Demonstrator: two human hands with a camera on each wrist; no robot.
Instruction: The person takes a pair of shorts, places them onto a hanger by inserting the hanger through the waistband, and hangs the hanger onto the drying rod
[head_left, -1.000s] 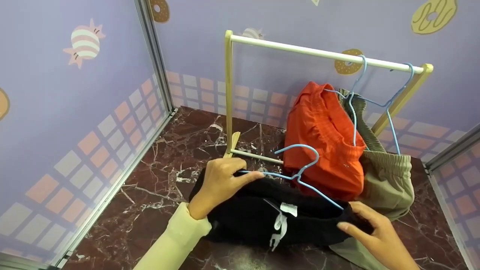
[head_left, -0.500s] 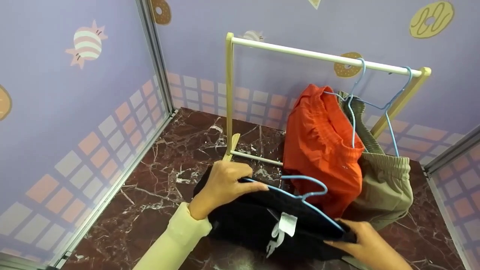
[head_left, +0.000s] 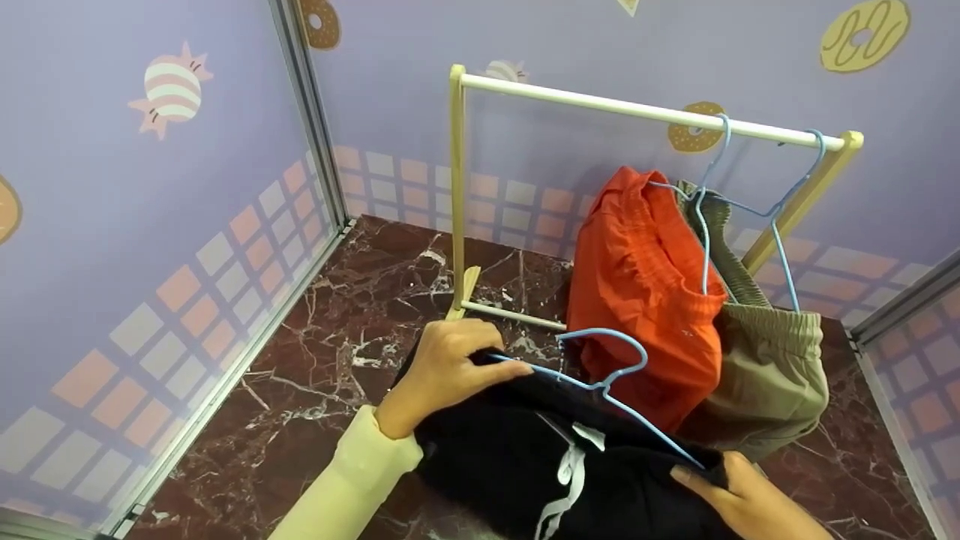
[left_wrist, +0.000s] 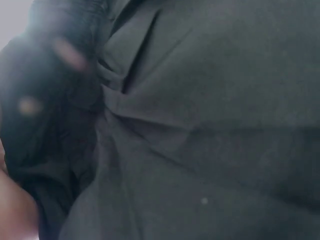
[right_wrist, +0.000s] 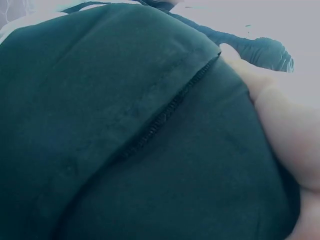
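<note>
Black pants (head_left: 495,457) with a white drawstring (head_left: 574,480) and a white label hang between both hands, waistband up. A light blue wire hanger (head_left: 649,426) lies inside the waistband, its hook tilted up in front of the rack. The left hand (head_left: 448,367) grips the waistband together with the hanger's left arm, thumb along the wire. At the hanger's other end the right hand (head_left: 731,491) pinches the waistband, thumb on the near side. Dark pants fabric (left_wrist: 215,100) fills most of the left wrist view. Beside the cloth (right_wrist: 115,125) in the right wrist view, part of the right hand (right_wrist: 285,120) shows.
A small clothes rack with a white top bar (head_left: 570,96) stands behind. Orange pants (head_left: 637,292) and khaki pants (head_left: 780,375) hang at its right end on blue hangers. Patterned walls (head_left: 225,150) enclose the marble-patterned surface (head_left: 300,397).
The hanger's hook dipped toward the pants, then rose a little. The right hand moved down with the waistband's right end, and the pants opened out lower. The left hand shifted slightly right.
</note>
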